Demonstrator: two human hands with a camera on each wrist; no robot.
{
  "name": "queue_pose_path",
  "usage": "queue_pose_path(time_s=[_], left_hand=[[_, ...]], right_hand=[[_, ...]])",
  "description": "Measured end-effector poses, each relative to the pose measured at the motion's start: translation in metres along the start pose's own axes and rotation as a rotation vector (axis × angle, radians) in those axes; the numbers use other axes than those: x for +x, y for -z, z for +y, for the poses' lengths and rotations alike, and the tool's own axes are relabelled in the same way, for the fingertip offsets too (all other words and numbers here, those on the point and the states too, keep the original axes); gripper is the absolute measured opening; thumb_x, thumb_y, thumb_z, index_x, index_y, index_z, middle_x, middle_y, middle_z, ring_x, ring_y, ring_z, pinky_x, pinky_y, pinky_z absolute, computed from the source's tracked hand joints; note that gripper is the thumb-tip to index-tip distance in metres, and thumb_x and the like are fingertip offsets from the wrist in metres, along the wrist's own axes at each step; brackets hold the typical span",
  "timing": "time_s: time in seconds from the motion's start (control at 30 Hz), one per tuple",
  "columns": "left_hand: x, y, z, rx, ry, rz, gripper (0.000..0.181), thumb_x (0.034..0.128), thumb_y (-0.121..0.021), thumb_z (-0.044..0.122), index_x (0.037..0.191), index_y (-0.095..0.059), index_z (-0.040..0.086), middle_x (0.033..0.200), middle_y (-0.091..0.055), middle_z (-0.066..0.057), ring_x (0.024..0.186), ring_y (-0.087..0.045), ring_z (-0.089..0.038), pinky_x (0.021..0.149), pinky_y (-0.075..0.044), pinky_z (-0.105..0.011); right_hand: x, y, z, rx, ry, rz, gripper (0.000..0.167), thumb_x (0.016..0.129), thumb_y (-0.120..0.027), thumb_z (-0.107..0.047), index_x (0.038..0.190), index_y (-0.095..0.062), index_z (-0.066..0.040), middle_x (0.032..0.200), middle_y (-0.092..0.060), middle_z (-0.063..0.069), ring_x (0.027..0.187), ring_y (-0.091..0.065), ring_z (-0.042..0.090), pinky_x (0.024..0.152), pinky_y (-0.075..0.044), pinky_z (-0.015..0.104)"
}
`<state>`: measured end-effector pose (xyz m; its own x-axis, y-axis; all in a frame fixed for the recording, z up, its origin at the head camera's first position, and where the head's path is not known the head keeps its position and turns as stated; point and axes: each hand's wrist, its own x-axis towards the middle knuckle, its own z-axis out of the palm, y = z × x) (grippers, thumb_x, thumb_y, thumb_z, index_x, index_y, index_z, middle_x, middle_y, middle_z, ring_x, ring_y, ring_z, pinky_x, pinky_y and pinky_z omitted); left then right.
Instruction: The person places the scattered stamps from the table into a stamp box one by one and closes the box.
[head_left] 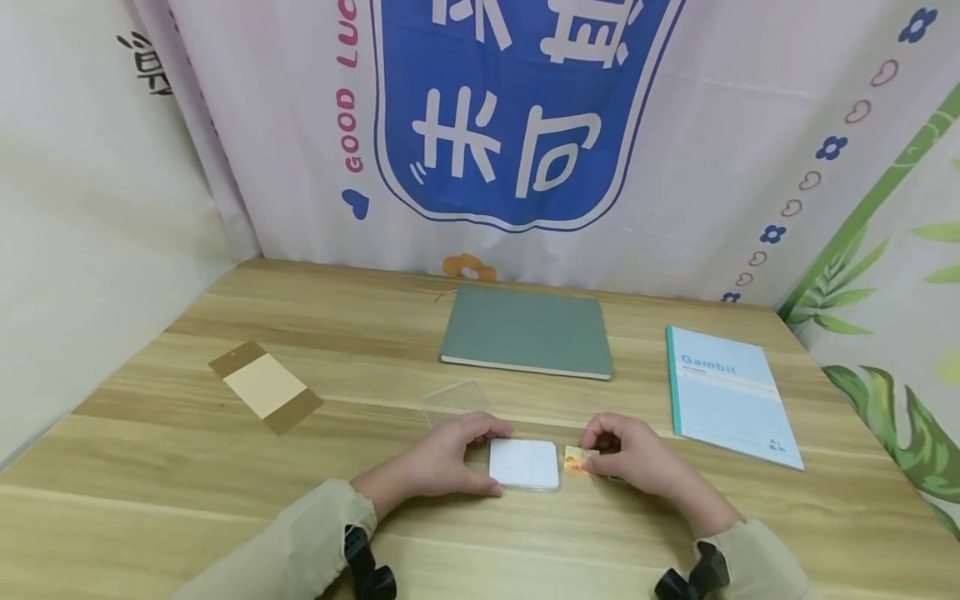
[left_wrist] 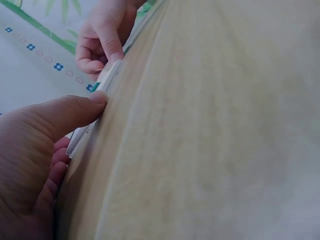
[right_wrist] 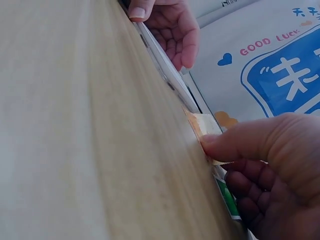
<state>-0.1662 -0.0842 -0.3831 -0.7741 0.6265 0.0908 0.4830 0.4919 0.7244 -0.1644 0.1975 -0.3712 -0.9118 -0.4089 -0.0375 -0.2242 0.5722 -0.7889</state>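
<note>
A flat white rectangle with rounded corners and a clear rim point(head_left: 524, 463) lies on the table, perhaps a stack of cards or a shallow case. My left hand point(head_left: 455, 457) grips it at its left end, thumb on the near edge and fingers on the far side. Just right of it, my right hand point(head_left: 633, 455) pinches a small orange-yellow picture card point(head_left: 577, 459) between thumb and fingers. The right wrist view shows this card point(right_wrist: 204, 126) tilted up beside the white piece's end. Under the right hand sits a green-and-white item point(right_wrist: 227, 199), mostly hidden.
A clear thin sheet point(head_left: 456, 400) lies behind the left hand. A grey-green notebook point(head_left: 527, 332) is at the back, a light blue notebook point(head_left: 733, 396) at the right. To the left lies a brown-and-cream card sleeve point(head_left: 266, 386). Printed cloth point(head_left: 300, 208) hangs behind the table.
</note>
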Motion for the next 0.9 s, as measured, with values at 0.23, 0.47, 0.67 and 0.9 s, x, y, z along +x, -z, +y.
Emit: queue_pose_path(time_s=[0.23,0.47,0.67,0.9], left_hand=[[0.001,-0.001,-0.001,0.036,-0.017,0.030,0.062,0.0699,-0.081,0.024,0.125,-0.056,0.010,0.122,-0.058,-0.001,0.106,-0.053,-0.014,0.094,-0.044,-0.032],[-0.004,0.001,0.001,0.038,-0.009,0.030,0.064,0.0715,-0.080,0.024,0.129,-0.054,0.010,0.127,-0.056,-0.002,0.113,-0.051,-0.016,0.097,-0.043,-0.035],[-0.003,0.001,0.002,0.045,-0.002,0.025,0.064,0.0721,-0.080,0.024,0.130,-0.053,0.012,0.128,-0.055,-0.001,0.114,-0.051,-0.015,0.098,-0.042,-0.035],[-0.004,-0.001,0.002,0.042,0.019,0.023,0.065,0.0723,-0.079,0.026,0.131,-0.053,0.013,0.128,-0.055,0.000,0.116,-0.050,-0.015,0.100,-0.041,-0.037]], right_hand=[[0.004,0.006,-0.006,-0.021,-0.080,0.048,0.004,0.085,-0.063,-0.008,0.088,-0.062,-0.008,0.081,-0.057,0.003,0.075,-0.049,0.017,0.063,-0.043,0.024],[0.012,0.008,-0.015,0.163,-0.165,0.085,0.009,0.086,-0.063,-0.009,0.093,-0.063,-0.004,0.087,-0.059,0.007,0.079,-0.052,0.018,0.067,-0.049,0.027],[0.013,-0.001,-0.021,0.327,-0.126,0.039,0.020,0.084,-0.066,-0.009,0.097,-0.060,0.005,0.081,-0.059,0.006,0.072,-0.054,0.016,0.062,-0.050,0.026],[0.017,-0.015,-0.032,0.336,-0.104,-0.012,0.019,0.082,-0.067,-0.009,0.093,-0.061,0.005,0.083,-0.058,0.007,0.074,-0.053,0.017,0.063,-0.050,0.025]])
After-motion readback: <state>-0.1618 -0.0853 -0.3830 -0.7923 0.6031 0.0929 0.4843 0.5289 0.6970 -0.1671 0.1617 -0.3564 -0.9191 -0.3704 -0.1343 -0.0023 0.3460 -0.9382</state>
